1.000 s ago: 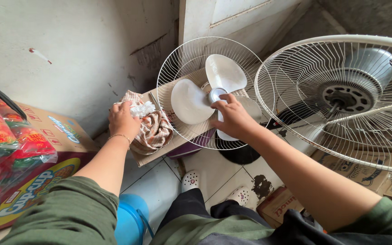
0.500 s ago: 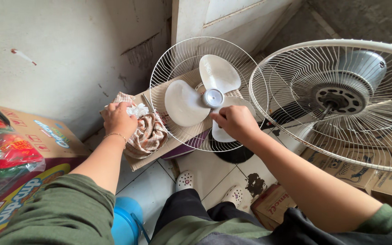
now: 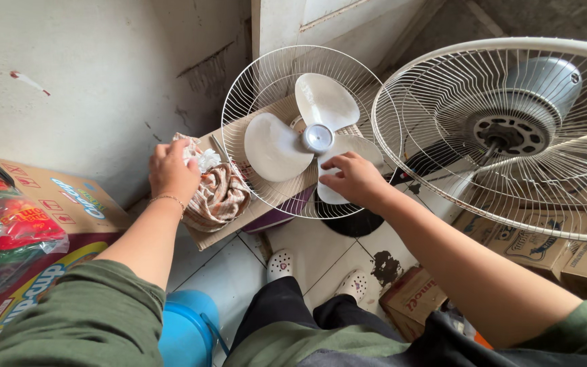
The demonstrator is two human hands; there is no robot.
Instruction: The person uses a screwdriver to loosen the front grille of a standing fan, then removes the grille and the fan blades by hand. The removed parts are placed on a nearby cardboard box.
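the left hand (image 3: 170,171) grips a striped rag (image 3: 217,196); the right hand (image 3: 354,180) rests loose fingers on the white fan blade (image 3: 307,132), likely steadying it for wiping.

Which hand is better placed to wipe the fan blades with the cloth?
Left, probably. The left hand already rests on the striped cloth, beside the white fan blades. The right hand touches the lower blade inside the wire guard, so it seems placed to steady it.

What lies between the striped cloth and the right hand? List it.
In the head view, the wire fan guard with its white blade lies between the striped cloth and right hand.
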